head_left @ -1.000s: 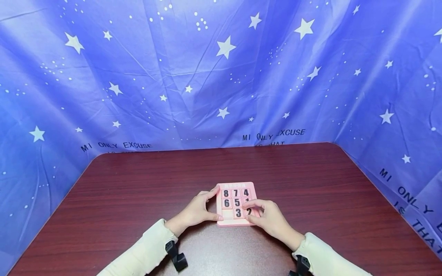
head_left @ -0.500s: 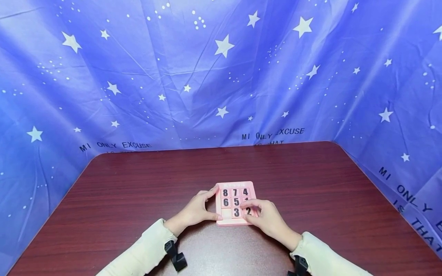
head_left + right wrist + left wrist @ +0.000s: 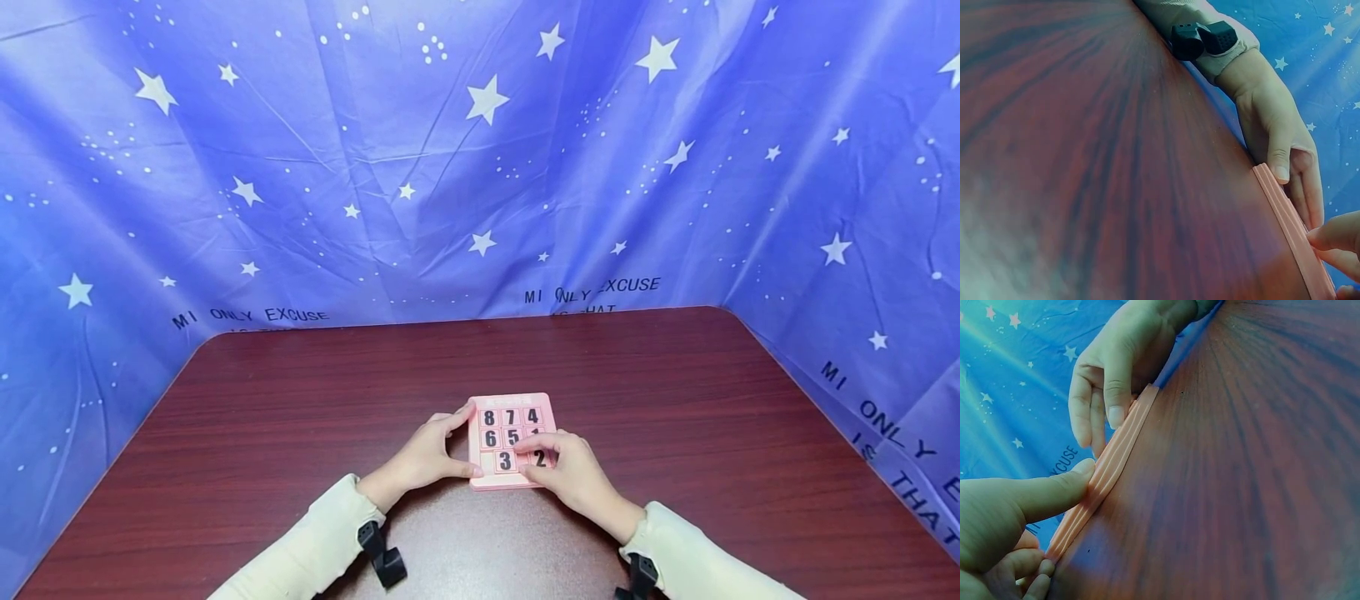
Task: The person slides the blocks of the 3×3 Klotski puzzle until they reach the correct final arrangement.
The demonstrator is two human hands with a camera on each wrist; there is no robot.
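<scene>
A pink sliding number puzzle (image 3: 495, 482) lies on the table in the head view. Its top row reads 8, 7, 4; below are 6, 5 and a partly hidden 1. The 3 tile (image 3: 505, 461) sits between the bottom-left and bottom-middle places, with gaps on both sides. The 2 tile (image 3: 539, 458) is at bottom right, partly covered. My left hand (image 3: 422, 457) grips the puzzle's left side, thumb at the near corner and fingers at the far one. My right hand (image 3: 581, 473) reaches over the right side; its extended thumb and index finger touch beside the 3 tile.
The dark red wooden table (image 3: 337, 375) surrounds the puzzle. A blue star-printed curtain (image 3: 375, 167) hangs behind it and along the sides. Black wrist cameras are strapped at both cream sleeves (image 3: 315, 533).
The 3 tile has slid left toward the bottom-left place. My right hand has moved left along with it. My left hand keeps its grip on the puzzle's left side.
</scene>
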